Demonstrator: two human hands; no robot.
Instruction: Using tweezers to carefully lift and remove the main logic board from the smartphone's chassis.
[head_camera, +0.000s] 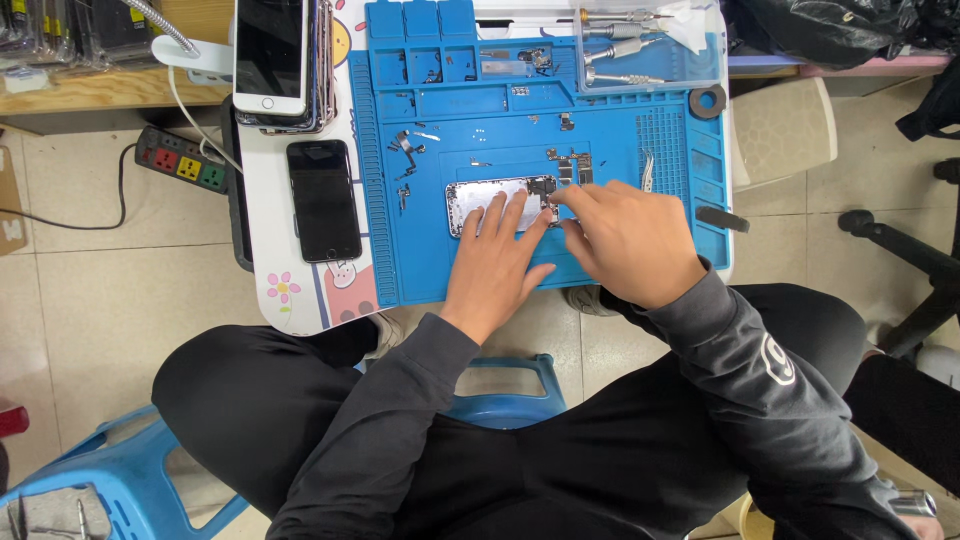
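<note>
View from above, looking down at a low work table (262, 250) covered by a blue repair mat (480, 270). We see an opened phone shell (480, 197), silver inside, lying flat near the middle of the mat with its long side running left to right. The left hand (497, 262) rests palm down on the mat, its fingers spread and laid across the shell, pressing it in place rather than gripping it. The right hand (630, 240) lies just beside the left, fingers curled toward the shell's right end, where the dark inner parts (543, 186) sit; we cannot tell whether its fingertips pinch anything there. The 2 hands touch or nearly touch at the thumbs. Small loose parts (405, 150) are scattered on the mat above and to the left of the shell. A pair of tweezers (648, 170) lies to the right of it. Screwdrivers (615, 48) sit in a clear tray (700, 70) at the mat's far right corner. Left of the mat, 1 dark phone (324, 200) lies face up, and a stack of phones (275, 55) stands beyond it. A power strip (183, 163) lies on the tiled floor.
</note>
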